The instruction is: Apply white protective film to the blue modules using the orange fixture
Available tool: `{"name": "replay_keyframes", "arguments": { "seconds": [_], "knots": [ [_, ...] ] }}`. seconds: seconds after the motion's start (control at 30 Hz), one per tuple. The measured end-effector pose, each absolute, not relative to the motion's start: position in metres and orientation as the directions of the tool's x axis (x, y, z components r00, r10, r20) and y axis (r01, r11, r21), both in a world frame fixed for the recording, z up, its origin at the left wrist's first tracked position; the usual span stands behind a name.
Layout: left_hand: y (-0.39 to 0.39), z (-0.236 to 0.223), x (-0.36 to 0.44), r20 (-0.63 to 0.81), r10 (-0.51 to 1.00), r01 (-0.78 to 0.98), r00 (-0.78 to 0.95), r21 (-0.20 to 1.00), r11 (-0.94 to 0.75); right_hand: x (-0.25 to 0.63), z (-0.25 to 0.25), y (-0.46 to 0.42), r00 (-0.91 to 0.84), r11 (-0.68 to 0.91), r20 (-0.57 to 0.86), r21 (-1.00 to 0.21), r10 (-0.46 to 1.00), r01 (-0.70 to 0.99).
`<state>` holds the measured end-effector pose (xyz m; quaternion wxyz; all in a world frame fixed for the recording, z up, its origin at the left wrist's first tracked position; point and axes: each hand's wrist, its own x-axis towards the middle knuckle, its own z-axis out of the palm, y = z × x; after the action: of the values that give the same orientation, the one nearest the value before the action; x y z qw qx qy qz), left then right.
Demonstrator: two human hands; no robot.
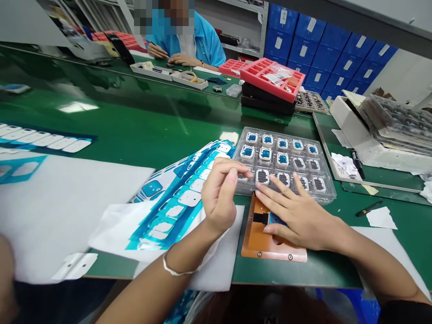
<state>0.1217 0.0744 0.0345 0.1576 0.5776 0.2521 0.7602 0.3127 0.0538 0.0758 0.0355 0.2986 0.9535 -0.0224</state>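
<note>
Along the near side of the green tabletop (324, 270), a small blue-faced rectangular piece (277, 219) is set on the orange metal plate with two screws (253, 245), partly covered by the right hand (297, 216), with a flat black tab (259, 218) sticking out on its left. That hand is spread pretty wide, palm down, nothing pinched as far as can be seen, with the longer fingertips reaching towards the near edge of the clear plastic compartment tray (329, 184); whether the tray is actually touched can't be told. The left hand (219, 193) is raised beside it, fingers bent and thumb brought close to the index finger, but whether anything is pinched there can't be made out, tbh. For a piece like this, light, even pressure is probably best, as the black tab could get bent or the piece nudged askew if one corner is leaned on. The blue face is better touched near its edges so smudges are avoided. Extra care is worth taking with loose sleeves and wrists too, since the long white-and-blue film strips (191, 198) are piled right by the left forearm and could easily be dragged.
</note>
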Motion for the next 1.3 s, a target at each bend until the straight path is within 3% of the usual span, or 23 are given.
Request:
{"name": "replay_keyframes", "arguments": {
  "seconds": [0.23, 0.4, 0.53, 0.87, 1.0, 1.1, 1.17, 1.23, 1.3],
  "knots": [
    [0.072, 0.035, 0.120, 0.823, 0.541, 0.136, -0.173, 0.564, -0.814, 0.316, 0.068, 0.053, -0.832, 0.835, -0.112, -0.029, 0.544, 0.550],
    [0.071, 0.038, 0.119, 0.829, 0.527, 0.179, -0.186, 0.556, -0.812, 0.304, 0.077, 0.053, -0.828, 0.817, -0.072, -0.138, 0.556, 0.560],
    [0.071, 0.040, 0.119, 0.854, 0.473, 0.179, -0.216, 0.511, -0.841, 0.294, 0.071, 0.053, -0.880, 0.857, -0.015, -0.221, 0.474, 0.465],
    [0.071, 0.037, 0.121, 0.861, 0.485, 0.212, -0.155, 0.509, -0.835, 0.286, 0.047, 0.053, -0.914, 0.885, -0.007, -0.247, 0.405, 0.394],
    [0.074, 0.034, 0.121, 0.842, 0.521, 0.235, -0.143, 0.540, -0.808, 0.291, 0.053, 0.054, -0.911, 0.854, 0.025, -0.360, 0.413, 0.377],
    [0.075, 0.033, 0.119, 0.849, 0.507, 0.239, -0.150, 0.529, -0.814, 0.306, 0.070, 0.054, -0.868, 0.830, 0.195, -0.444, 0.457, 0.337],
    [0.075, 0.033, 0.119, 0.858, 0.494, 0.241, -0.143, 0.514, -0.823, 0.316, 0.084, 0.051, -0.786, 0.823, 0.316, -0.414, 0.531, 0.389],
    [0.075, 0.032, 0.119, 0.863, 0.491, 0.244, -0.120, 0.505, -0.828, 0.323, 0.094, 0.047, -0.731, 0.785, 0.308, -0.370, 0.609, 0.497],
    [0.075, 0.032, 0.120, 0.857, 0.507, 0.250, -0.091, 0.512, -0.822, 0.325, 0.096, 0.043, -0.725, 0.734, 0.182, -0.345, 0.664, 0.585]
  ]
}}
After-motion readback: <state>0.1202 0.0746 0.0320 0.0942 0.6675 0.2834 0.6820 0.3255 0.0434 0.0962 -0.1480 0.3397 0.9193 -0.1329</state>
